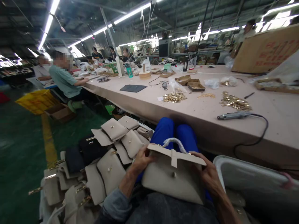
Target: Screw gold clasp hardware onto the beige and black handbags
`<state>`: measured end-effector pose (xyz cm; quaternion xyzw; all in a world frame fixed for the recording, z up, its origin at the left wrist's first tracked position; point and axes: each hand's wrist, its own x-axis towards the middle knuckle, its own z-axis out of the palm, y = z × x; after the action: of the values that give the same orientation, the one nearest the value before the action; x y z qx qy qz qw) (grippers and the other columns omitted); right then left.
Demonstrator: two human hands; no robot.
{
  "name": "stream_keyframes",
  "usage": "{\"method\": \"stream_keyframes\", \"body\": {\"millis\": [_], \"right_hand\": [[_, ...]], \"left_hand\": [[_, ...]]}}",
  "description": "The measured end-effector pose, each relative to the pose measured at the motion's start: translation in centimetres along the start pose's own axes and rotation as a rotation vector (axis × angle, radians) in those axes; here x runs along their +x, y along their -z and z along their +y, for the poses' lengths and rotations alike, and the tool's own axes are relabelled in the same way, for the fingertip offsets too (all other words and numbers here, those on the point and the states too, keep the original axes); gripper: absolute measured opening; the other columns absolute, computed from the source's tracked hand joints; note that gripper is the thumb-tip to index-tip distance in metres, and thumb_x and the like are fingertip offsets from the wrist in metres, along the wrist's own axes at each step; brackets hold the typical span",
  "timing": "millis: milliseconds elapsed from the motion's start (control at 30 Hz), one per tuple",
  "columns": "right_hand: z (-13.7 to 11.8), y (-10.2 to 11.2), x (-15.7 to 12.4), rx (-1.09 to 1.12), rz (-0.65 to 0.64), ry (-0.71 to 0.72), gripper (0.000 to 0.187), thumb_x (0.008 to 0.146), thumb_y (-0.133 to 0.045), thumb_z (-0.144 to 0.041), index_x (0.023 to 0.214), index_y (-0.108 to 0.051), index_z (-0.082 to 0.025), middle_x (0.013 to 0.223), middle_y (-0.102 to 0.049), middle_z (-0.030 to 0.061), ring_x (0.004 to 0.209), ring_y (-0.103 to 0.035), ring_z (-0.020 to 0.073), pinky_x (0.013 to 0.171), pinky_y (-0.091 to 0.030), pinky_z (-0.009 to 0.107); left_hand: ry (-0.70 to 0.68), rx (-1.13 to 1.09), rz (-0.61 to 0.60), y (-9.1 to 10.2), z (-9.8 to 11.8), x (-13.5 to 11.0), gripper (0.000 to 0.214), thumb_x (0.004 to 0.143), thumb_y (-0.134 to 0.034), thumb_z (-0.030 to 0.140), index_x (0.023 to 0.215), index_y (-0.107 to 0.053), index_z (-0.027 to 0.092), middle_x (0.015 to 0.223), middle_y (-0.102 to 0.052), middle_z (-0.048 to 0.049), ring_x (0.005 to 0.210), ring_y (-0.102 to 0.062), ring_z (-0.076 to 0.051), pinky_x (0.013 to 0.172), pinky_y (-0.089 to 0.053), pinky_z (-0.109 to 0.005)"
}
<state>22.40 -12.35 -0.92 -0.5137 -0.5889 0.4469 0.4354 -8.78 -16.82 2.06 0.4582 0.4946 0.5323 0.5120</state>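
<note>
A beige handbag rests on my lap, its flap toward the worktable and a small metal clasp on its front. Clear plastic wraps the bag's handle. At the flap's left end, my left hand is closed on the bag's edge. My right hand grips the right end of the flap, its fingers partly hidden behind the bag. To my left lies a pile of beige handbags, flaps open, some with gold hardware. Two black bags lie among them.
The long worktable ahead bears piles of gold metal parts, a corded electric screwdriver, a dark flat sheet and small cardboard trays. A white tub stands at my right. A co-worker sits at far left.
</note>
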Motion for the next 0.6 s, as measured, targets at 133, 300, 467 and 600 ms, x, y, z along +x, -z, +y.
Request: {"method": "stream_keyframes", "body": {"millis": [133,300,467,600], "right_hand": [[2.2,0.1,-0.3,0.046,-0.075,0.016,0.060,0.078,-0.081,-0.057,0.127,-0.073,-0.024,0.125,-0.071,0.0106,0.109,-0.067,0.0295,0.091,-0.056,0.032],[3.0,-0.2,-0.2,0.072,-0.078,0.059,0.063,0.078,-0.082,-0.061,0.128,-0.073,-0.023,0.128,-0.070,0.0116,0.110,-0.067,0.0304,0.092,-0.056,0.033],[3.0,-0.4,0.0,0.003,-0.066,0.034,0.070,0.081,-0.077,-0.067,0.131,-0.072,-0.020,0.127,-0.070,0.0140,0.108,-0.067,0.0325,0.087,-0.057,0.036],[2.6,-0.3,0.1,-0.032,-0.073,0.041,0.065,0.080,-0.076,-0.067,0.124,-0.075,-0.019,0.125,-0.072,0.0131,0.109,-0.067,0.0332,0.092,-0.055,0.039]], "left_hand": [[-0.320,0.450,0.510,-2.0,2.9,-0.5,0.033,0.079,-0.069,0.018,0.112,-0.072,0.018,0.114,-0.070,-0.0105,0.110,-0.065,-0.028,0.096,-0.052,-0.037],[-0.117,0.271,0.249,-5.4,5.3,-1.4,0.036,0.094,-0.069,0.047,0.107,-0.073,0.014,0.067,-0.066,-0.0024,0.050,-0.058,-0.015,0.048,-0.043,-0.024],[0.071,-0.208,-0.082,-7.8,2.3,-0.9,0.048,0.070,-0.092,0.038,0.099,-0.075,0.005,0.077,-0.076,-0.0131,0.056,-0.069,-0.019,0.053,-0.056,-0.027],[0.016,-0.362,-0.125,-7.9,0.7,-0.7,0.053,0.079,-0.088,0.036,0.116,-0.068,0.004,0.095,-0.079,-0.0209,0.076,-0.078,-0.028,0.066,-0.062,-0.033]]}}
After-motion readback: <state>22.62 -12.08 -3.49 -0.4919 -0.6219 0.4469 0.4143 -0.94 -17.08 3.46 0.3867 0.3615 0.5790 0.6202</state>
